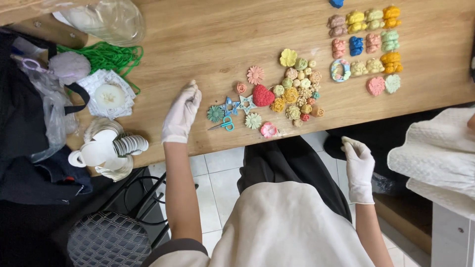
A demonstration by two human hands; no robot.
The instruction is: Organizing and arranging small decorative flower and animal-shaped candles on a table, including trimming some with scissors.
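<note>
My left hand [182, 113], in a white glove, rests on the wooden table [217, 44] with loose fingers and holds nothing. Just right of it lie small blue-handled scissors [225, 123], a teal flower piece [215, 113] and two star pieces [238, 105]. A red heart [263, 95] and a cluster of small coloured flower pieces [297, 89] lie further right. My right hand [358, 165], also gloved, hangs below the table's edge over my lap with its fingers curled and nothing in it.
Rows of coloured moulded figures [368, 42] sit at the far right. On the left are green cord [106, 57], white round discs [116, 146], a white doily stack [109, 94] and plastic bags [106, 20]. White cloth [438, 153] lies right; a chair [109, 237] stands lower left.
</note>
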